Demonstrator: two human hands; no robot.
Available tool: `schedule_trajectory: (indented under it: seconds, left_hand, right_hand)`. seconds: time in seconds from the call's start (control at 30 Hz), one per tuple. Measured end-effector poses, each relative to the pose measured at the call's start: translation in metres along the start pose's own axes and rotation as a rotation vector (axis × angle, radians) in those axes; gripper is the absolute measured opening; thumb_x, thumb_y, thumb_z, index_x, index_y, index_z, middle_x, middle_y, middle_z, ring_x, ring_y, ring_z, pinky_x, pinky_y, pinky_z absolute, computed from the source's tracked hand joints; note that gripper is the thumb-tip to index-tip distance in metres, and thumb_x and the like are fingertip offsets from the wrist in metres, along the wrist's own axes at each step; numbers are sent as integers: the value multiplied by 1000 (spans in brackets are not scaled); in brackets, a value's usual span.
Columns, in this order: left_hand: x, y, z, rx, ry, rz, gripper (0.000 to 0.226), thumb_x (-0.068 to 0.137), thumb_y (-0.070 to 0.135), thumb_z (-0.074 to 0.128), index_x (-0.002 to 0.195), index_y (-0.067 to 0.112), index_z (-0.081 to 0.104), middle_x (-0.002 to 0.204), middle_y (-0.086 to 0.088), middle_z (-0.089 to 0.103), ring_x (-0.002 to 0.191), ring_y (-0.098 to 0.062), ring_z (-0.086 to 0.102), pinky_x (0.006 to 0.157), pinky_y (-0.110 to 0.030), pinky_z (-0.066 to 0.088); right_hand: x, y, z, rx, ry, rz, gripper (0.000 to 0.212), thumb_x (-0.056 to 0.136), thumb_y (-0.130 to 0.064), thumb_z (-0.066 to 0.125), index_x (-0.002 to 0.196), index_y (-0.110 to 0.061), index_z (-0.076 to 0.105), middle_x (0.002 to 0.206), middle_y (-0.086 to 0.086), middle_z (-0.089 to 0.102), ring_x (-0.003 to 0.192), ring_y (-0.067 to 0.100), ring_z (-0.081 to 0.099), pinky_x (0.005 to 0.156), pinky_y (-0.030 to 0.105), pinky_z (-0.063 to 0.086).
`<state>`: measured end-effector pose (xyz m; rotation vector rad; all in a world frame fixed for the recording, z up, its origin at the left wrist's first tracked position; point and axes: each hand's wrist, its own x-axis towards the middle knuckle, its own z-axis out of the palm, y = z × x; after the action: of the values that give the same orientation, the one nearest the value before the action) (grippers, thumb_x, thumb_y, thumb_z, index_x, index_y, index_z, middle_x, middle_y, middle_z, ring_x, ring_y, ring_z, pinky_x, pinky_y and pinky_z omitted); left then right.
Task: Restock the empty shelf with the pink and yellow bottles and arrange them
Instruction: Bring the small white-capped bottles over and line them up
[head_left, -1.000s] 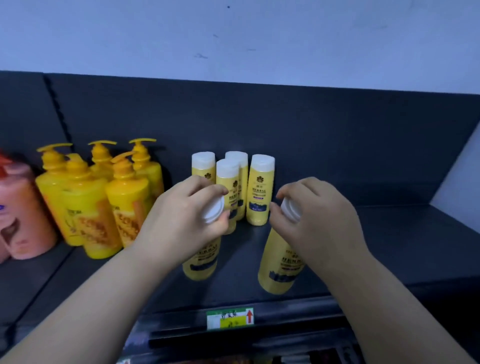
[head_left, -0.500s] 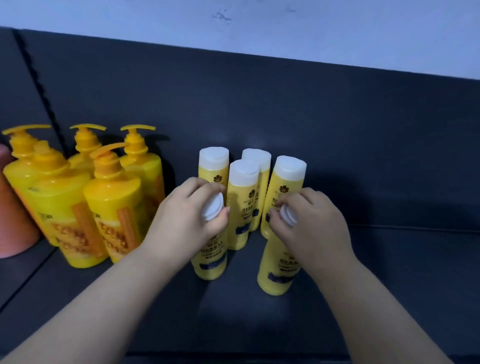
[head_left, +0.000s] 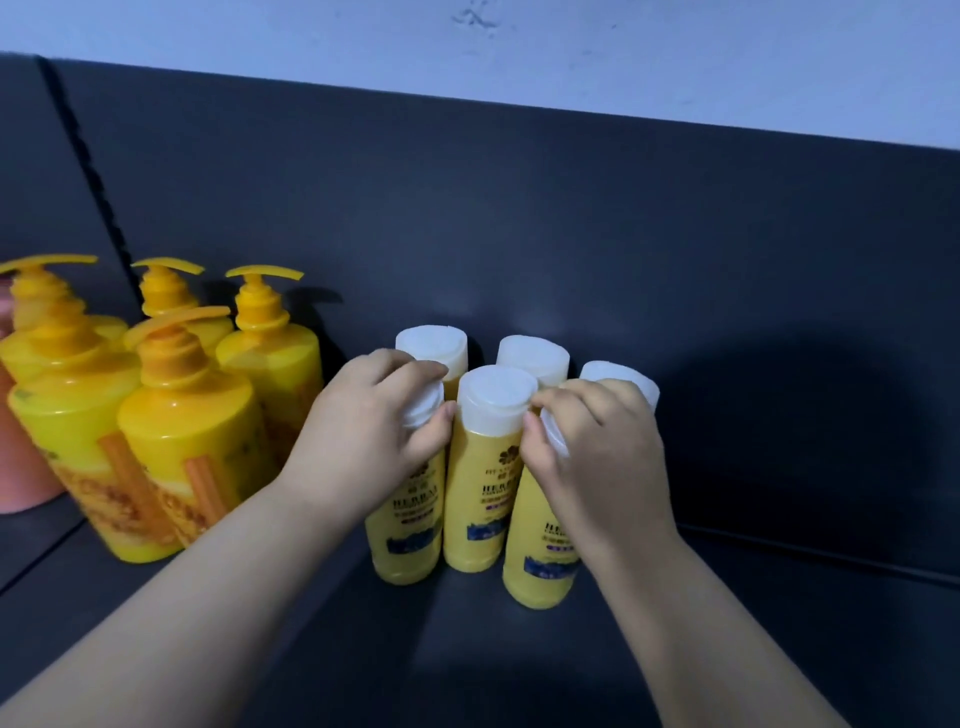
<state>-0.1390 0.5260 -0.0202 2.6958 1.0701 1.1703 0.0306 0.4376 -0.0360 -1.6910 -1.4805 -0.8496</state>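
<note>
Yellow with white caps, the two held bottles are home. From tilted and apart near the front edge of the shelf (head_left: 727, 623) a second back, they now stand tucked in on either side of the middle bottle (head_left: 488, 467). That closes a front row of three just ahead of the back-row bottles (head_left: 532, 356). I'd judge this pair's placement all but done, with only a squaring-up and a let-go left. The left hand (head_left: 374, 431) reaches in from the lower left, forearm stretched over the shelf, fingers and thumb curled round the cap of the left bottle (head_left: 405, 525), which touches the middle one. The right hand (head_left: 597, 457) mirrors it from the lower right, knuckles up, fingertips pinching the cap of the right bottle (head_left: 540, 561). That bottle sits a shade nearer the front edge, and whether it is quite upright I cannot tell. Toward the left end of the shelf the pump bottles (head_left: 182, 441) stand grouped, near the small ones but apart, and a pink bottle (head_left: 21, 467) just shows beyond them at the edge of view.
</note>
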Motion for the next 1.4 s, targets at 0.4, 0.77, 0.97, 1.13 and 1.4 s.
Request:
schedule_trajectory:
  seconds: [0.4, 0.77, 0.97, 1.13, 1.4]
  left_hand:
    - [-6, -1, -5, 203, 55, 106, 36, 92, 38, 41, 111, 19, 64, 102, 0, 60, 98, -23, 52, 83, -36, 35]
    - [-30, 0, -56, 276, -11, 226, 53, 89, 48, 38, 136, 24, 49, 135, -3, 54, 130, -25, 45, 109, -49, 30]
    - [-58, -8, -94, 262, -49, 308, 61, 87, 55, 35, 141, 27, 41, 143, -4, 46, 137, -25, 36, 110, -51, 22]
    - [-84, -15, -128, 224, -55, 393, 64, 86, 58, 34, 142, 28, 39, 145, -5, 44, 138, -25, 35, 110, -52, 22]
    - [-118, 15, -155, 97, -96, 510, 67, 83, 61, 32, 140, 28, 41, 143, -5, 46, 136, -25, 38, 110, -48, 18]
  right_hand:
    - [5, 2, -6, -23, -77, -68, 22, 84, -26, 51, 91, -13, 67, 91, -1, 69, 90, 23, 62, 93, 35, 37]
    - [3, -57, -46, -227, -264, -111, 57, 86, -50, 44, 134, -20, 51, 143, 7, 47, 135, 30, 39, 110, 54, 26]
    - [-15, -111, -71, -320, -322, -13, 65, 84, -57, 38, 138, -23, 46, 149, 8, 38, 139, 32, 30, 111, 53, 23]
    - [-35, -160, -103, -381, -318, 37, 64, 86, -57, 33, 141, -25, 42, 151, 7, 35, 141, 32, 27, 112, 51, 22]
    - [-79, -195, -177, -549, -342, 187, 63, 88, -59, 33, 140, -26, 43, 152, 6, 34, 142, 30, 26, 114, 50, 23]
